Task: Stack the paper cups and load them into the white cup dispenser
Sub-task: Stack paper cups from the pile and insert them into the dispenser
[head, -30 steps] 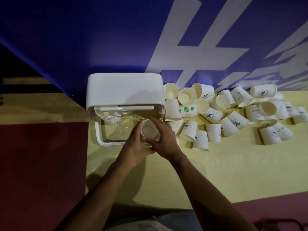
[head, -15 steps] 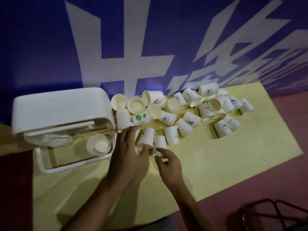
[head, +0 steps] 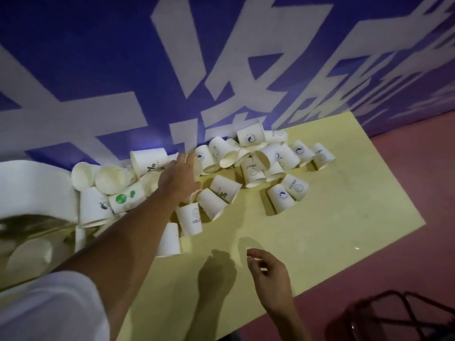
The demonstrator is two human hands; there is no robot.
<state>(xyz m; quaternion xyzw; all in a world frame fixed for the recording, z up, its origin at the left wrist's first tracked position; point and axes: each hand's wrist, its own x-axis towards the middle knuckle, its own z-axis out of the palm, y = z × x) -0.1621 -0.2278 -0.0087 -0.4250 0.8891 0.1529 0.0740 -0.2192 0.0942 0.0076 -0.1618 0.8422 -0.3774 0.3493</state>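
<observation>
Moved: since half a second ago the left hand (head: 178, 179) has gone from the near cups to the far side of the pile, and the right hand (head: 269, 276) has drawn back toward the table's near edge.
Left hand: fingers straight and spread, reaching over the paper cups (head: 256, 168) toward one lying by the blue wall (head: 98, 70). It grips nothing that I can see.
Right hand: hovers above the yellow table (head: 332, 230), fingers loosely curled and empty.
Cups: scattered between the dispenser and the table's right part, some upside down, some on their sides, none nested in the pile.
White cup dispenser (head: 34, 190): at the left edge, blurred, with at least one stacked cup (head: 29, 252) lying in its clear body.
Step in hand: probably picking the next cup to start a stack.
Doing it well: take a cup by its wall without crushing the rim, turn it the same way as the next, and let the free hand hold the growing stack.
Watch: the forearm passes low over the near cups and could knock them.
</observation>
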